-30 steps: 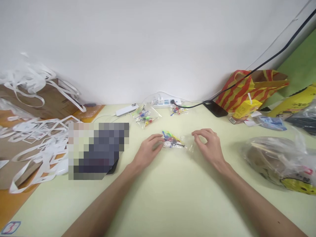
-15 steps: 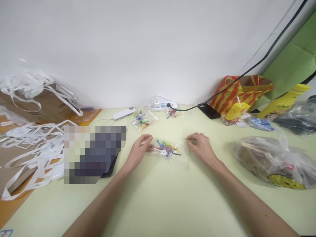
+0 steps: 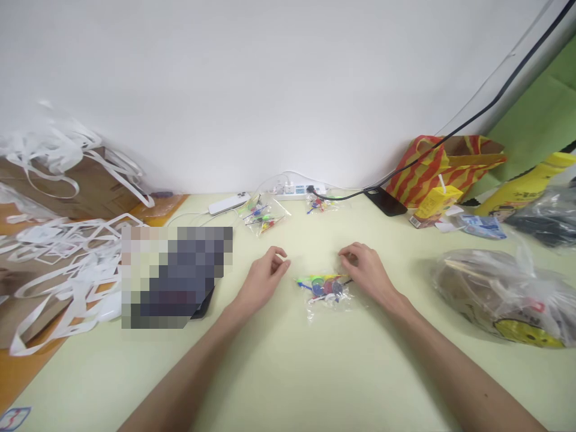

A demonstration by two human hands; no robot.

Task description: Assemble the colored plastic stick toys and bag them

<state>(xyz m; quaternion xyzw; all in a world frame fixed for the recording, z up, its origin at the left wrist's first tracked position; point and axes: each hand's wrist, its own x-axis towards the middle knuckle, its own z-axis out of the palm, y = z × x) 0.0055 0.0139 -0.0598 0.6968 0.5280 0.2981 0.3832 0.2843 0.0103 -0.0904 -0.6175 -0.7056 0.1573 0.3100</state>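
Note:
A small clear plastic bag (image 3: 327,289) of colourful plastic pieces is low between my hands over the pale table. Blue, green, red, yellow and white parts show through the film. My left hand (image 3: 264,277) is at its upper left, thumb and fingers curled into a pinch at the faint film edge. On the other side, my right hand (image 3: 365,268) pinches near the bag's upper right corner. The clear film is hard to make out at both fingertips. Two similar bags lie farther back, one left of centre (image 3: 263,215) and one by the power strip (image 3: 324,204).
A pixelated dark object (image 3: 189,270) lies left, beside tangled white straps (image 3: 85,282) and a cardboard box (image 3: 58,186). On the right are a bulky plastic-wrapped bundle (image 3: 486,294), a yellow drink carton (image 3: 436,204), a black phone (image 3: 386,201) and a striped bag (image 3: 450,159).
The bag has turned and shifted lower and to the right, its pieces now lying differently. My left hand has moved slightly right; the right hand has barely moved. The view has shifted a little.

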